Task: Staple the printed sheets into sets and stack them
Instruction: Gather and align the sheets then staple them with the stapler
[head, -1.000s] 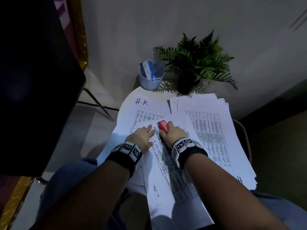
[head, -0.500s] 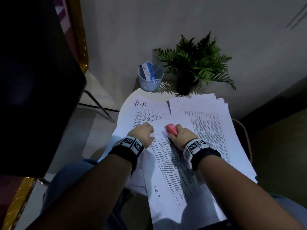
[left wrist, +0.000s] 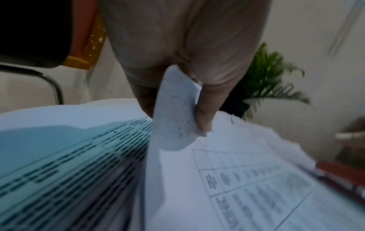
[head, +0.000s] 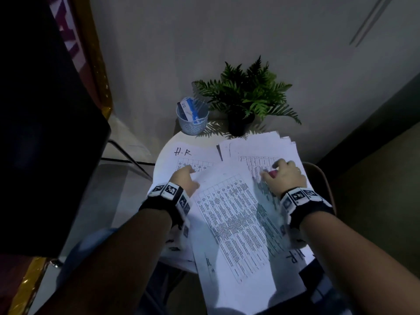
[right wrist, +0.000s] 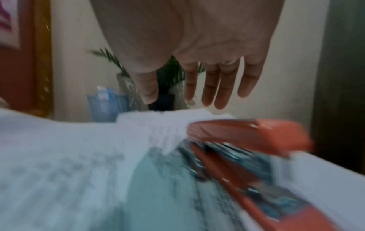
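A printed set of sheets (head: 231, 212) lies slanted across the middle of the small round table (head: 181, 138). My left hand (head: 184, 178) pinches its top left corner (left wrist: 175, 109) between thumb (left wrist: 203, 118) and fingers and bends it up. A stack marked "H.R" (head: 181, 160) lies under that hand. My right hand (head: 284, 176) hovers over the right stack (head: 261, 151), fingers straight (right wrist: 209, 90). The red stapler (right wrist: 247, 134) lies on that stack beneath the palm, ungripped, and peeks out under the hand in the head view (head: 273, 173).
A blue mesh cup (head: 192, 119) with a small blue box stands at the table's back left. A potted fern (head: 245, 96) stands at the back by the wall. A large dark object (head: 45, 133) fills the left. Papers overhang the table's near edge.
My right hand carried the stapler from the set's top corner rightward onto the right stack and let go of it. My left hand now lifts the set's corner.
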